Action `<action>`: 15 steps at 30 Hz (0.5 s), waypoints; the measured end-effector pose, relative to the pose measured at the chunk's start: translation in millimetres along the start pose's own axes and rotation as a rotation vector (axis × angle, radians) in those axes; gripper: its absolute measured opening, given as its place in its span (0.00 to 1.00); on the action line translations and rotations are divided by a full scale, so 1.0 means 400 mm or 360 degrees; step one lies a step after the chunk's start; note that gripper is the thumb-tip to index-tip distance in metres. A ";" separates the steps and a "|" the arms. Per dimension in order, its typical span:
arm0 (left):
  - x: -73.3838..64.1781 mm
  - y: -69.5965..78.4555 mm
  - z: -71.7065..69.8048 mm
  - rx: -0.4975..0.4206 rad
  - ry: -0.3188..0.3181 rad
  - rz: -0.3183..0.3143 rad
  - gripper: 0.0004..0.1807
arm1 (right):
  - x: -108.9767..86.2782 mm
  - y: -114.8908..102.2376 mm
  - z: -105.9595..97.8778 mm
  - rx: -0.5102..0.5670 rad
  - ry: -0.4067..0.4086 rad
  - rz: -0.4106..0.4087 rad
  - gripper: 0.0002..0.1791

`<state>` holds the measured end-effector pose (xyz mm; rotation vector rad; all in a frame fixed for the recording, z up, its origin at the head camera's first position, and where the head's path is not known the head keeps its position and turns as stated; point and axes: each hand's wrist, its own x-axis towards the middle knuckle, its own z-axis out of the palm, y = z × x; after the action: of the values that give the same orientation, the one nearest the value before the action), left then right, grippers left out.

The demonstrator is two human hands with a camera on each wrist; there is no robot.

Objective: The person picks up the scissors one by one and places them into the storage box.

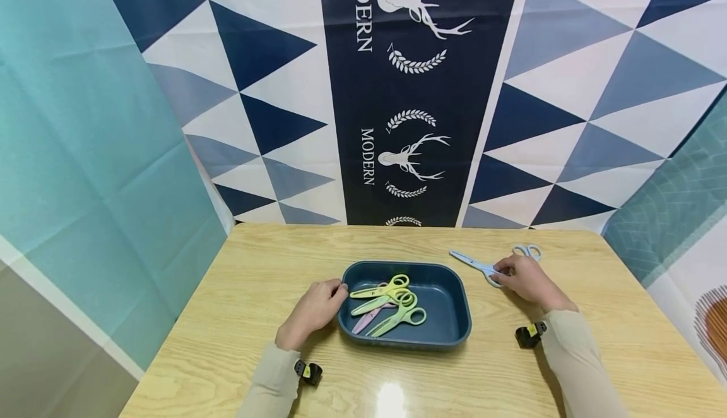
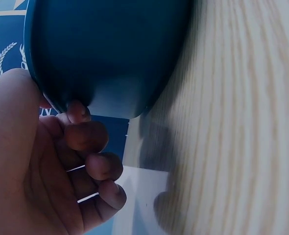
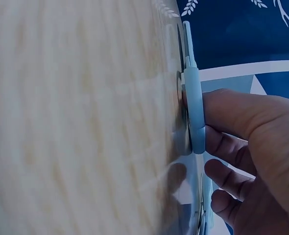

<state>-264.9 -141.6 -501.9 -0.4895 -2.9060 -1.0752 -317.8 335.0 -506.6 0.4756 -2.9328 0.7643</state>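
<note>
A dark blue rectangular tray (image 1: 449, 336) stands on the table with several scissors in it: a yellow pair (image 1: 377, 290), light green pairs (image 1: 392, 323) and a pink-purple pair (image 1: 365, 321). My left hand (image 1: 318, 307) pinches the tray's left rim between thumb and forefinger; in the left wrist view its other fingers curl loosely below the tray wall (image 2: 110, 49). To the right of the tray, my right hand (image 1: 525, 277) grips light blue scissors (image 1: 469, 259) by the handle, blades pointing left. Another light blue pair of scissors (image 1: 534, 252) lies just beyond that hand, partly hidden by it.
The wooden table (image 1: 255, 266) ends at a patterned cloth backdrop (image 1: 409, 89) at the back. A teal curtain (image 1: 102, 153) hangs at the left. A round brown striped thing (image 1: 714, 326) shows at the far right edge.
</note>
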 end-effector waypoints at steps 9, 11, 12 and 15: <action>-0.002 0.000 -0.004 -0.0007 0.0006 0.0019 0.20 | 0.005 -0.012 0.004 -0.0086 0.0011 -0.0099 0.08; -0.002 -0.002 -0.003 -0.0004 0.0010 0.0024 0.20 | 0.005 -0.016 0.005 -0.0103 0.0026 -0.0112 0.07; -0.002 -0.003 -0.003 -0.0002 0.0012 0.0025 0.20 | 0.005 -0.018 0.005 -0.0107 0.0030 -0.0123 0.07; -0.002 -0.003 -0.002 0.0002 0.0011 0.0029 0.20 | 0.003 -0.024 0.005 -0.0123 0.0036 -0.0148 0.06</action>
<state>-264.4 -143.1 -502.0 -0.5098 -2.8904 -1.0706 -315.8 325.9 -503.9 0.5877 -2.8833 0.6387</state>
